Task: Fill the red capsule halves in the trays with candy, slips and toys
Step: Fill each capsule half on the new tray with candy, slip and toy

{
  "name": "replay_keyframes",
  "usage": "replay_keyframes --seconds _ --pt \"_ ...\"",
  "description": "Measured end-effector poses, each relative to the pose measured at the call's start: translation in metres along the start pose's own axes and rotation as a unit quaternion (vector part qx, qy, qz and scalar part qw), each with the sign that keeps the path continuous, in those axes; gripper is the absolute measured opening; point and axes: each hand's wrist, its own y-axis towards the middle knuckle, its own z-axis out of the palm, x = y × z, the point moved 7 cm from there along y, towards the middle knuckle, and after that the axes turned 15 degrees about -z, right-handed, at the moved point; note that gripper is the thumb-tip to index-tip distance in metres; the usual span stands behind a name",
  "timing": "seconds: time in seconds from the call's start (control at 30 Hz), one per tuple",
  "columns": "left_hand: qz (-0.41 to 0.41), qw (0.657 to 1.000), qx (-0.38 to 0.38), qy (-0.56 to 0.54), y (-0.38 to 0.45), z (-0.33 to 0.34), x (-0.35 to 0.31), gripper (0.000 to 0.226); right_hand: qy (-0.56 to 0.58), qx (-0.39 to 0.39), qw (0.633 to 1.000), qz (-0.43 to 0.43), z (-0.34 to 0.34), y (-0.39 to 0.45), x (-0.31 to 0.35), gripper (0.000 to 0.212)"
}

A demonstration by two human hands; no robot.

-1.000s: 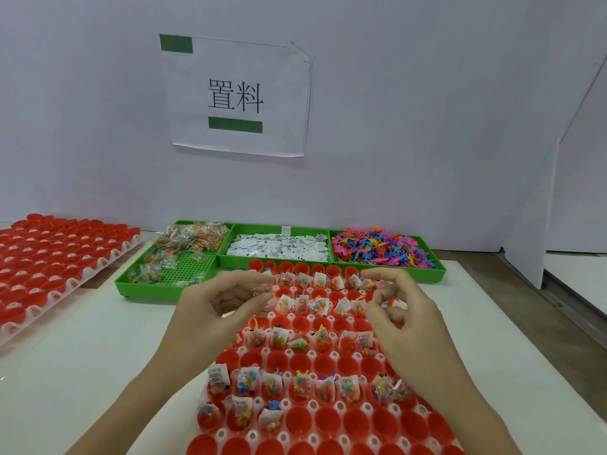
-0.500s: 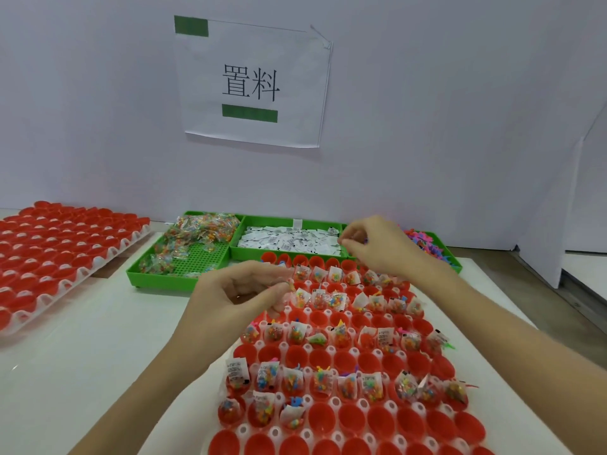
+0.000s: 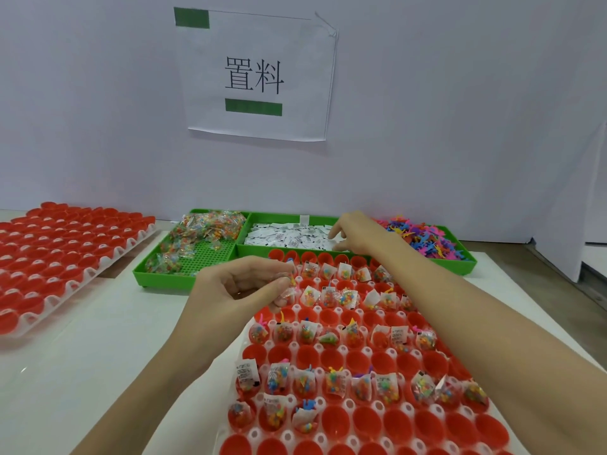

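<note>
Item: capsule tray [image 3: 427, 431], near centre of tabltop [image 3: 82, 356]; white, holding rows of red capsule halves [image 3: 335, 418].
Contents: several rows carried candy packets, printed slips and small toys; rows between them and the nearest rows stood bare.
Supply: three green bins along the far edge of the tray. Left bin [image 3: 184, 267], candy packets [image 3: 203, 229]. Middle bin [image 3: 259, 251], white paper slips [image 3: 289, 239]. Right bin [image 3: 460, 261], coloured plastic toys [image 3: 423, 236].
Right hand [image 3: 353, 236]: stretched far across the tray into the middle bin, fingertips curled down onto the slips at that bin's right end; a slip between the fingers could not be confirmed.
Left hand [image 3: 243, 290]: held above the tray's far-left corner, thumb and fingers pinched round a clear candy packet [image 3: 285, 287].
Governing relation: slips lay directly beyond the tray's far edge, under the right hand; unfilled halves lay nearer than both hands. Judged next: draw a slip toward the near side into a half, left hand dropping its packet likewise.
Also present: second tray of red halves [image 3: 59, 257], far left, well apart; printed sign [image 3: 259, 73] on the wall.
</note>
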Motion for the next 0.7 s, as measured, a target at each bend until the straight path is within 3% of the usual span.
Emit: replay_keyframes --seconds 0.4,0.57,0.7 --pt "-0.002 1.0 -0.005 0.012 0.001 -0.002 0.004 0.018 0.029 -0.064 0.997 0.018 0.004 0.0 -0.016 0.014" --pt "-0.019 1.0 0.0 0.024 0.003 -0.001 0.007 0.018 0.1 -0.108 0.988 0.035 0.002 -0.008 -0.02 0.022" --pt "-0.02 0.999 0.001 0.027 0.003 -0.001 0.009 0.019 0.197 -0.205 0.957 0.054 -0.008 -0.021 -0.022 0.03"
